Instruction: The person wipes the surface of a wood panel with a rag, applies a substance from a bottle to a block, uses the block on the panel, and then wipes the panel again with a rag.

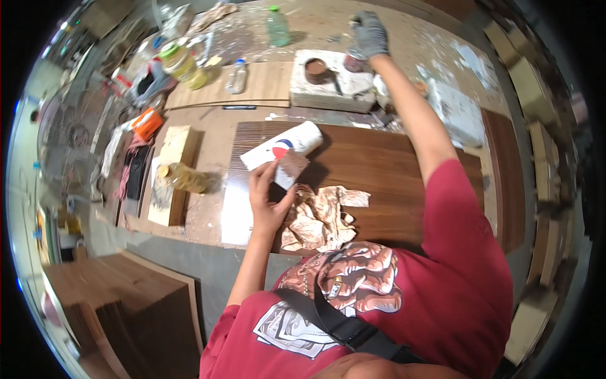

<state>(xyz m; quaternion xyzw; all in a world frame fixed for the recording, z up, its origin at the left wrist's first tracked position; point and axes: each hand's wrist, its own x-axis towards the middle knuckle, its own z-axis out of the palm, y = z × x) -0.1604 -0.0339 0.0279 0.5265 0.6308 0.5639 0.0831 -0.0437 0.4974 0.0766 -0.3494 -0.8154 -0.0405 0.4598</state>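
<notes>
My left hand (pixel 266 197) is bare and grips a white cylindrical bottle (pixel 287 146) with a red and blue mark. The bottle lies across a dark wood panel (pixel 391 170), and a brown-stained patch (pixel 293 165) sits at my fingertips. My right hand (pixel 370 35), in a grey glove, reaches far out and closes over a small brown jar (pixel 353 62) at the edge of a white block (pixel 328 88). A crumpled, stained rag (pixel 319 218) lies on the panel just right of my left hand.
A brown cup (pixel 315 68) stands on the white block. Behind are a green plastic bottle (pixel 276 25), a yellow-filled jar (pixel 182 62) and a light board (pixel 252 85). An orange object (pixel 147 123) and a wood block (pixel 173 164) lie left. Stacked panels (pixel 126 303) sit lower left.
</notes>
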